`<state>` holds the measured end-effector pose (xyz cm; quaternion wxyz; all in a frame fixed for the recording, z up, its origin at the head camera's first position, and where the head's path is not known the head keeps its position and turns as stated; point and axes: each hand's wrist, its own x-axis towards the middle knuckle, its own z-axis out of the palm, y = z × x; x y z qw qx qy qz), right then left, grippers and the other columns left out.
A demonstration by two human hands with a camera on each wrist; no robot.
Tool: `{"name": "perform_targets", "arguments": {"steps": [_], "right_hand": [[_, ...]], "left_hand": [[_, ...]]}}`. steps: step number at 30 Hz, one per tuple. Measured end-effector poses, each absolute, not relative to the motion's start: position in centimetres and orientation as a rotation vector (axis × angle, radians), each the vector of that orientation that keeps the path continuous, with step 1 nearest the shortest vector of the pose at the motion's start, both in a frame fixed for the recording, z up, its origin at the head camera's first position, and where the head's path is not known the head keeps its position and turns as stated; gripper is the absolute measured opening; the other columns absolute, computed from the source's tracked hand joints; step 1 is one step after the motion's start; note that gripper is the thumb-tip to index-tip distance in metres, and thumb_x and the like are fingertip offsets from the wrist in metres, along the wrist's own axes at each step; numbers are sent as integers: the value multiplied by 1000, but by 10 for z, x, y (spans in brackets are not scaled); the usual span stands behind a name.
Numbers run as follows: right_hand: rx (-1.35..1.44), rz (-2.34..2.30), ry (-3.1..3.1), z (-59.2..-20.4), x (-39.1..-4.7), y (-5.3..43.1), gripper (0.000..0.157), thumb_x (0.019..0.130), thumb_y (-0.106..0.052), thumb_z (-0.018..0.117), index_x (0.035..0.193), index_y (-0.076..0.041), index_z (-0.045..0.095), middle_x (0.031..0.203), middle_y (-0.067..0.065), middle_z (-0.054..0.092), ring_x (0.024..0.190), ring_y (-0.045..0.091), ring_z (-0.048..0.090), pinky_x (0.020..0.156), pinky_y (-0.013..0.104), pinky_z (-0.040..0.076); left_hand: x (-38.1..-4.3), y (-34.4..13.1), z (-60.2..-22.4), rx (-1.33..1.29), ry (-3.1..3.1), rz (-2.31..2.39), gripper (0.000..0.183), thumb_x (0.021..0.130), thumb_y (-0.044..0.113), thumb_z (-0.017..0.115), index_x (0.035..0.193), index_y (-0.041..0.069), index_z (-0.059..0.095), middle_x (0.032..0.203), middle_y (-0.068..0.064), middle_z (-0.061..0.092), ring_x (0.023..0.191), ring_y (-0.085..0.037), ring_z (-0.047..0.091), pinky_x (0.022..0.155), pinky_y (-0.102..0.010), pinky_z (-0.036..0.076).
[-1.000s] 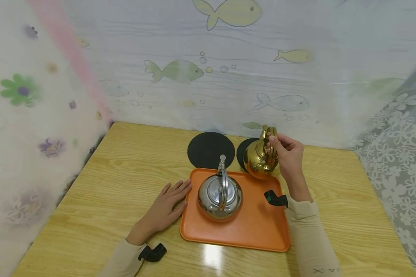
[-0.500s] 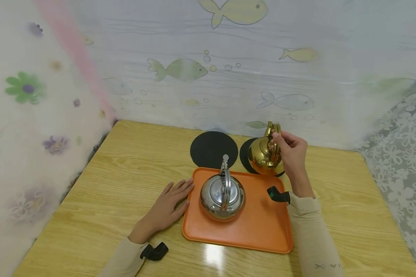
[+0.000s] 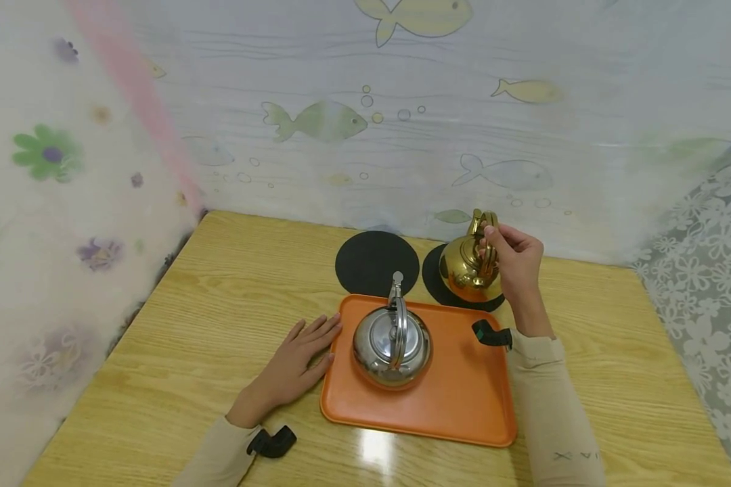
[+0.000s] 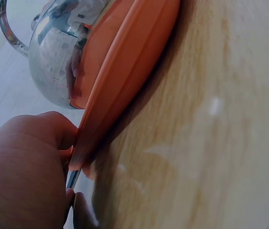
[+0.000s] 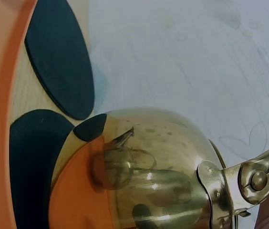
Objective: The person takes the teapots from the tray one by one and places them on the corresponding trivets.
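Note:
By its upright handle, my right hand (image 3: 520, 260) grips a gold kettle (image 3: 463, 264). The kettle overlaps the right black round mat (image 3: 438, 291) behind the tray; in the right wrist view its shiny body (image 5: 158, 143) mirrors the orange tray. A silver kettle (image 3: 380, 355) stands upright on the left half of the orange tray (image 3: 463, 406), handle raised. My left hand (image 3: 289, 365) lies with straight fingers against the tray's left edge. In the left wrist view, the thumb and fingers of that hand (image 4: 25, 167) meet the tray's rim (image 4: 120, 71).
A second black round mat (image 3: 374, 260) lies on the wooden table (image 3: 237, 284), left of the gold kettle. Close behind the mats hangs a pale curtain (image 3: 402, 162) printed with fish. A floral sheet (image 3: 85, 203) borders the left side and lace (image 3: 713, 270) the right.
My right hand has carried the gold kettle slightly back and right, from over the tray's back edge to over the right mat. The left hand keeps its place on the tray.

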<state>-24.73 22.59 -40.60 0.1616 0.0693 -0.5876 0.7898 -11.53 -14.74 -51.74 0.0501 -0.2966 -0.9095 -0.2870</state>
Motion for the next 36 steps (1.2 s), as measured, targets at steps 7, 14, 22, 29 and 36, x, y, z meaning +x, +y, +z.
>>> {"name": "perform_targets", "arguments": {"steps": [7, 14, 22, 29, 36], "right_hand": [[137, 2271, -1681, -408, -247, 230, 14, 83, -7, 69, 87, 6, 71, 87, 13, 70, 63, 16, 62, 55, 26, 55], [108, 2287, -1667, -411, -247, 232, 14, 83, -6, 69, 87, 7, 70, 79, 9, 69, 64, 16, 62, 55, 25, 55], [110, 2345, -1679, -414, -240, 231, 33, 82, -8, 70, 105, 15, 64, 101, 13, 69, 68, 17, 63, 60, 26, 56], [166, 2327, -1676, -416, -239, 230, 34, 83, -7, 68, 106, 17, 63, 106, 19, 67, 69, 17, 62, 60, 25, 55], [191, 2331, -1690, -416, -240, 228, 44, 85, -11, 68, 113, 21, 56, 106, 13, 68, 71, 17, 61, 61, 24, 55]], "left_hand": [[-116, -146, -520, -911, -2765, -872, 51, 97, 31, 49, 143, 14, 39, 150, 0, 32, 138, -25, 27, 111, -53, 15], [-116, -145, -522, -915, -2766, -870, 51, 97, 32, 49, 143, 14, 39, 150, 0, 32, 138, -26, 28, 110, -54, 14], [-117, -146, -520, -911, -2783, -878, 51, 97, 32, 48, 144, 15, 38, 151, 1, 30, 139, -23, 25, 112, -52, 13], [-117, -146, -519, -908, -2773, -875, 51, 96, 30, 50, 143, 14, 40, 150, -1, 32, 138, -26, 27, 110, -55, 13], [-117, -146, -520, -904, -2773, -849, 51, 96, 30, 49, 143, 14, 39, 150, -1, 32, 138, -26, 27, 111, -54, 13]]}}
